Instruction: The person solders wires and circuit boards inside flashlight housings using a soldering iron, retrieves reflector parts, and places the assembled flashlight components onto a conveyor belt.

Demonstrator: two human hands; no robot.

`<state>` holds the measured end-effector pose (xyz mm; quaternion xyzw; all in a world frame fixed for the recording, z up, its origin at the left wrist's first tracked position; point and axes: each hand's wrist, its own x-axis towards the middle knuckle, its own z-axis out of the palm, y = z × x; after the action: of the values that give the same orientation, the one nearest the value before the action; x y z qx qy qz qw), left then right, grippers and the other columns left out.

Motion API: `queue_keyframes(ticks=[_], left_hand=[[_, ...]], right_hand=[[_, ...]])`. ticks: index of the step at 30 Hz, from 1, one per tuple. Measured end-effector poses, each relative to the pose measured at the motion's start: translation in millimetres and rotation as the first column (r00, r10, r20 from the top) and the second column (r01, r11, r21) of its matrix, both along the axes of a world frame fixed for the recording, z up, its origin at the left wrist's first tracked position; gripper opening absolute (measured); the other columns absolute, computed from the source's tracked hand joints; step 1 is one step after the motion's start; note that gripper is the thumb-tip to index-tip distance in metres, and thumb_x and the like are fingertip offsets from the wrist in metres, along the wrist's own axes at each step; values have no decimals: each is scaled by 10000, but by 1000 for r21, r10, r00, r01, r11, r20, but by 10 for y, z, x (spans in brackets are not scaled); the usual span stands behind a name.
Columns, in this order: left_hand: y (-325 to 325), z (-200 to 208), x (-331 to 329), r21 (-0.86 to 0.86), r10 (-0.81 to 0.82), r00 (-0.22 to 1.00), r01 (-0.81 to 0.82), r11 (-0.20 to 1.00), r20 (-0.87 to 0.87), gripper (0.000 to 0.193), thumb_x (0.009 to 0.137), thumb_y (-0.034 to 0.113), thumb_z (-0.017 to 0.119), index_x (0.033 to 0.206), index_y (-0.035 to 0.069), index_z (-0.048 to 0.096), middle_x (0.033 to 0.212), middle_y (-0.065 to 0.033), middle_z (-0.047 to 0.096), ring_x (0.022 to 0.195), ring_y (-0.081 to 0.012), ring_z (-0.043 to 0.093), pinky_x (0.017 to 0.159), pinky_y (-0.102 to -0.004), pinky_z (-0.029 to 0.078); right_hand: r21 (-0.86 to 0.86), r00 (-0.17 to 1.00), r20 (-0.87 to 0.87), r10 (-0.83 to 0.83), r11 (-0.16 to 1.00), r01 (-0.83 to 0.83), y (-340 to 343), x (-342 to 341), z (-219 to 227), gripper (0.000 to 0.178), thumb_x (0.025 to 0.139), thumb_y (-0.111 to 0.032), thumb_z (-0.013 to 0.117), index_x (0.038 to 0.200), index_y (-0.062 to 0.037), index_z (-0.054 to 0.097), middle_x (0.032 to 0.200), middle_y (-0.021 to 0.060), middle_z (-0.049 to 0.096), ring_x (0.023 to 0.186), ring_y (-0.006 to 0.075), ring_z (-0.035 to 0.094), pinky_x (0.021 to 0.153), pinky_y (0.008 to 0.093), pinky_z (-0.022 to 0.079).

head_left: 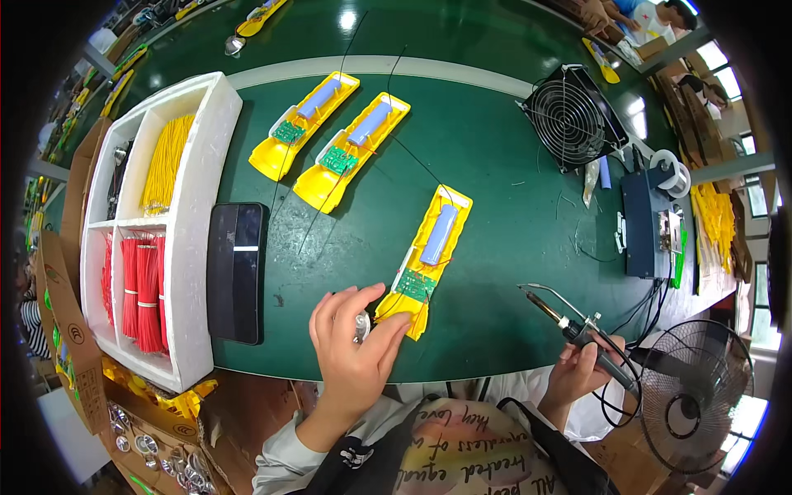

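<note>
My left hand (351, 338) pinches a small silver reflector cup (362, 327), partly hidden by the fingers. Its thumb reaches the near end of a yellow plastic housing half (451, 198), which lies tilted on the green table. Inside that housing sit a blue cylindrical battery (439, 234) and a green circuit board (415, 285), with thin wires attached. My right hand (579, 370) grips a soldering iron (577, 332) fitted with a thin metal solder-feed tube. The iron's tip points left, over the table and apart from the housing.
Two more yellow housings (304, 188) (266, 165) with batteries and boards lie farther back. At left, a white foam box (202, 165) holds yellow and red wires beside a black phone-like slab (237, 289). A black fan (569, 120), blue soldering station (642, 223) and solder spool (672, 175) stand right.
</note>
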<state>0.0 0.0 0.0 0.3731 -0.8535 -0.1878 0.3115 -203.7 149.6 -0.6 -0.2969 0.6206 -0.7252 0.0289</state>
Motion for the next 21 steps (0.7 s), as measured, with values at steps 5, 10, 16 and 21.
queue_keyframes(ticks=[5,10,16,21], left_hand=[[10,-13,-26,38,8,997,-5,999,-83,164,645,52,678,796,88,625,1032,-75,511,941,-288,464,775,-357,396],[-41,-4,28,33,-13,995,17,999,-102,174,641,60,677,801,71,611,1044,-74,524,926,-287,483,780,-359,386],[25,-14,-62,118,129,964,-104,988,-231,149,621,8,670,750,59,617,1020,-96,513,911,-254,471,723,-316,401],[48,-93,-118,148,193,944,-157,976,-269,148,602,10,670,726,65,613,1007,-91,521,926,-257,478,726,-314,397]], right_hand=[[-48,1000,15,-16,999,16,-21,-19,37,221,757,-122,566,862,4,419,698,84,453,421,105,440,375,173,359],[-18,999,25,-37,999,38,-60,40,89,242,760,-146,566,874,1,412,674,84,454,417,108,438,386,184,357],[-2,999,27,47,999,-47,-197,195,197,279,764,-197,572,872,-11,395,647,89,457,406,102,423,389,190,358],[113,987,61,150,981,-156,-375,400,201,314,763,-242,592,852,-13,397,582,87,481,410,110,456,396,199,375]])
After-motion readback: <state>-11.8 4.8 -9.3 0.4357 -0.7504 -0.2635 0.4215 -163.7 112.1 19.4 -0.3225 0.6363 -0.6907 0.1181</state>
